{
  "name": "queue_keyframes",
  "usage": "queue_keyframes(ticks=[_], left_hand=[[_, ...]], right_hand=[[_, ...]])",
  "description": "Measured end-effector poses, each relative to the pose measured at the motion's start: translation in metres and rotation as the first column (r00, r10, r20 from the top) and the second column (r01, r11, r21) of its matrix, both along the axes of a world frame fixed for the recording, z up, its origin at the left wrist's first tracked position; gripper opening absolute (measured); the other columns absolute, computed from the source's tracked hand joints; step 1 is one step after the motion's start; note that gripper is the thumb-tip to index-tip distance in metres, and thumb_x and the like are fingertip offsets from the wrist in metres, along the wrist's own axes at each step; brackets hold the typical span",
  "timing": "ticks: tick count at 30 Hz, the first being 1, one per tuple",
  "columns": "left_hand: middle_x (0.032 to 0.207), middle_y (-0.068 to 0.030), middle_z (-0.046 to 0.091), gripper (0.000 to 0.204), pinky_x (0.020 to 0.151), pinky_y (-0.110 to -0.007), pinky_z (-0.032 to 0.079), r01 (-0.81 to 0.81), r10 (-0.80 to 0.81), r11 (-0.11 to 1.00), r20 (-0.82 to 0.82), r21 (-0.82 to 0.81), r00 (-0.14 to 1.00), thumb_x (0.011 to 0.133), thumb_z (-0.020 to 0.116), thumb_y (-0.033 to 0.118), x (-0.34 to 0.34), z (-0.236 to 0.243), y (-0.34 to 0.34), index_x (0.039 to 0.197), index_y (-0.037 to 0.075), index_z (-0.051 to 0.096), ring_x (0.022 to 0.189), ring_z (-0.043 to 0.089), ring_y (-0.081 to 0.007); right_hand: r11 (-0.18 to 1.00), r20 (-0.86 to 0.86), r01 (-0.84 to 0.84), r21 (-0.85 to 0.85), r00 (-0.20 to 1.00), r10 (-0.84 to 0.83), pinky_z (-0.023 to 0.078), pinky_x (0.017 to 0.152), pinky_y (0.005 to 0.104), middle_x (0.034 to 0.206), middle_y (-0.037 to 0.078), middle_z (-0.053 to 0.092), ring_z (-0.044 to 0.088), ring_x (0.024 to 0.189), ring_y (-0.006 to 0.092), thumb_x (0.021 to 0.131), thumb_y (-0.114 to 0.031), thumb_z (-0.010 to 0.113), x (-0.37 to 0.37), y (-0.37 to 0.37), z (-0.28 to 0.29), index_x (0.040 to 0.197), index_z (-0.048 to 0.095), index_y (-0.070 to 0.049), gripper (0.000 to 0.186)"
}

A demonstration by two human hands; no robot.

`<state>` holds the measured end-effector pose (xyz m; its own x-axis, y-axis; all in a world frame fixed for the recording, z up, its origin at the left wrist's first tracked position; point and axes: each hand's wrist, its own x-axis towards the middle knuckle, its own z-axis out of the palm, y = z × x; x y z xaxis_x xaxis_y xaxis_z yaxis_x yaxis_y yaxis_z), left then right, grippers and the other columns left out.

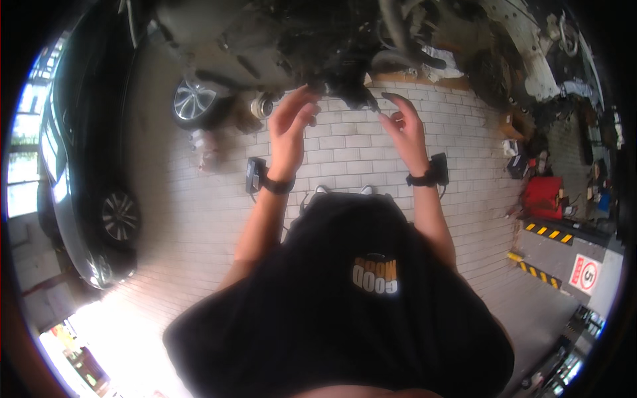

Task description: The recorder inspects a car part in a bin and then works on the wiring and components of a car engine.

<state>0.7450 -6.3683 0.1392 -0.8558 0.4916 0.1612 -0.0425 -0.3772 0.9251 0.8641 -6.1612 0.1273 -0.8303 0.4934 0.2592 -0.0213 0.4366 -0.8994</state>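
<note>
Overhead at the far side, the dark, dirty underside of a raised vehicle (292, 46) spans the view. A black part (346, 87) hangs from it between my two hands. My left hand (289, 123) reaches up at that part's left side, thumb apart from the fingers; its fingertips blend into the dark metal. My right hand (406, 129) is raised at the right, index finger and thumb apart, other fingers bent. A thin dark piece (373, 103) slants down from the black part toward the right thumb; whether they touch is hard to tell. Both wrists wear black straps with small boxes.
A loose wheel (192, 103) and a round metal part (263, 105) are at the far left on the tiled floor (345, 142). A dark car (93, 166) stands left. Right are a red case (544, 197), boxes and a striped lift base (547, 232).
</note>
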Motion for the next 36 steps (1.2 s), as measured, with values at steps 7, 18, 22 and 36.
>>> queue_keyframes(ticks=[7,18,22,36], left_hand=[[0.101,-0.0076,0.061,0.029,0.071,-0.024,0.044,-0.068,0.068,0.997,-0.001,-0.033,0.998,0.091,0.053,0.008,0.002,0.006,0.009,0.118,0.0,0.051,0.087,0.055,-0.0129],[0.09,-0.0032,0.06,0.011,0.073,-0.028,0.043,-0.141,0.14,0.989,0.009,0.046,0.99,0.091,0.053,0.009,0.0,0.012,0.018,0.102,0.008,0.053,0.085,0.057,-0.0137],[0.09,-0.004,0.061,0.009,0.073,-0.028,0.044,-0.137,0.139,0.987,-0.019,0.085,0.99,0.091,0.053,0.008,-0.008,0.005,0.015,0.1,0.008,0.053,0.084,0.058,-0.0139],[0.091,-0.0042,0.062,0.008,0.073,-0.028,0.045,-0.093,0.094,0.987,-0.003,0.133,0.996,0.09,0.053,0.005,-0.008,0.004,0.013,0.097,0.008,0.053,0.083,0.058,-0.0139]], right_hand=[[0.995,-0.074,0.079,-0.055,0.994,-0.083,0.043,0.053,0.0273,0.093,0.011,0.062,0.053,0.06,0.0141,0.077,-0.011,0.069,-0.001,0.003,-0.036,0.101,0.061,0.002,0.028],[0.994,-0.071,-0.073,-0.076,0.995,0.067,0.046,0.057,0.0291,0.089,0.012,0.063,0.057,0.06,0.0178,0.078,-0.011,0.068,0.002,0.002,-0.033,0.099,0.062,0.001,0.025],[0.991,-0.053,-0.099,-0.088,0.994,0.094,0.046,0.056,0.0286,0.088,0.011,0.064,0.056,0.06,0.0167,0.078,-0.011,0.067,0.001,0.002,-0.033,0.1,0.061,0.001,0.026],[0.989,-0.01,-0.069,-0.128,0.998,0.068,0.04,0.05,0.0245,0.08,0.005,0.065,0.045,0.051,0.011,0.077,-0.011,0.069,0.006,-0.003,-0.014,0.097,0.061,0.0,0.024]])
